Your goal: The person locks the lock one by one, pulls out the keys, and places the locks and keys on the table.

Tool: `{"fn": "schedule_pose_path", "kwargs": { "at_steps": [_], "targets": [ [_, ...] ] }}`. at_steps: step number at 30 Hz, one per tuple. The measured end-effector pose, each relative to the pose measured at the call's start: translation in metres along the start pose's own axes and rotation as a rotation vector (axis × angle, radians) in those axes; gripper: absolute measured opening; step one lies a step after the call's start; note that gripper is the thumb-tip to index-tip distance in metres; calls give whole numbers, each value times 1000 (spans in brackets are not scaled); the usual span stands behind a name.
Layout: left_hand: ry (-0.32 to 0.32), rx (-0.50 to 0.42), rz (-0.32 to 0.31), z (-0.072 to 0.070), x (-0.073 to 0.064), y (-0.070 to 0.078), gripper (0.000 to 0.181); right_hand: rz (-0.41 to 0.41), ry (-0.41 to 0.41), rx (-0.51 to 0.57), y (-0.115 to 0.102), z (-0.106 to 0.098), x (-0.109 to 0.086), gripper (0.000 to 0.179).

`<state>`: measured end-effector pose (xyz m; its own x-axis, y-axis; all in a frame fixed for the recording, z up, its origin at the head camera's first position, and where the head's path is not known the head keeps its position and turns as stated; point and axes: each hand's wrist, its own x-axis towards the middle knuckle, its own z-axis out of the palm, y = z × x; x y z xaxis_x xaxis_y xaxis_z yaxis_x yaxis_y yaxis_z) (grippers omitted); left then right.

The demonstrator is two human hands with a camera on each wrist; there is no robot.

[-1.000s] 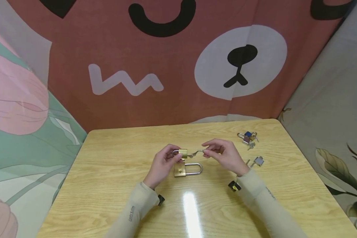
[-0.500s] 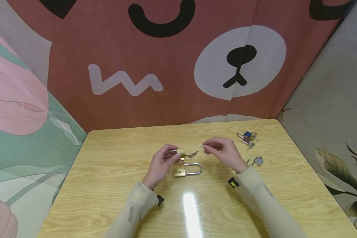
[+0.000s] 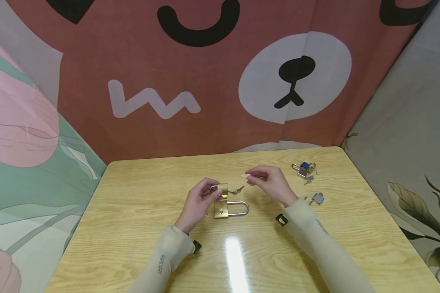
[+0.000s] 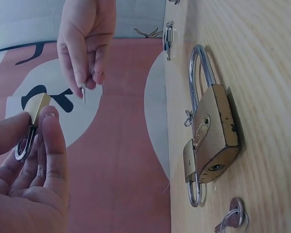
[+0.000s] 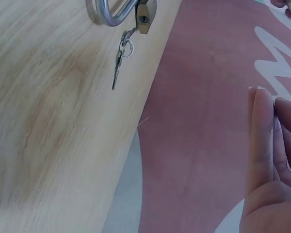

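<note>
My left hand (image 3: 197, 202) grips a small brass padlock (image 3: 223, 189), also seen in the left wrist view as the brass padlock (image 4: 37, 107) between thumb and fingers. My right hand (image 3: 272, 184) pinches a small silvery key (image 4: 84, 94) whose thin end points toward the padlock, a gap apart. The fingers hide most of that key. Under the left hand, a large brass padlock (image 3: 221, 209) with a long shackle lies on the table. Another small brass padlock (image 4: 190, 165) touches its side, with a ring of keys (image 5: 121, 58) beside it.
The wooden table (image 3: 139, 228) has a silver padlock (image 3: 318, 198) at the right. A cluster of padlocks (image 3: 305, 169) with keys sits at the back right. Near the large padlock lies a dark key (image 4: 236, 208) on a ring. Printed cloths (image 3: 161, 134) hang round the table.
My right hand has moved up and slightly left in the head view, drawing the key away from the keys on the table. My left hand and its padlock have shifted slightly left.
</note>
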<state>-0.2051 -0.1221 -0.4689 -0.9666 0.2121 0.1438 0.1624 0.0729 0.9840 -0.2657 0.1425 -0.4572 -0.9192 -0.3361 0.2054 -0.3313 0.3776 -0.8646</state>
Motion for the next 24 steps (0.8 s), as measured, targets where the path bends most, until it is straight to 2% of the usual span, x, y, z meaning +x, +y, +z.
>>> {"fn": "schedule_pose_path", "kwargs": {
  "at_steps": [8,17,24],
  "targets": [
    [-6,-9,20,1,0,0,21,31,-27,-55,11,13,19,21],
    [-5,-23,9,0,1,-2,21,-15,-83,-158,28,29,39,20],
    [-6,0,11,-1,1,-3,20,-17,-92,-192,34,35,45,17]
  ]
}}
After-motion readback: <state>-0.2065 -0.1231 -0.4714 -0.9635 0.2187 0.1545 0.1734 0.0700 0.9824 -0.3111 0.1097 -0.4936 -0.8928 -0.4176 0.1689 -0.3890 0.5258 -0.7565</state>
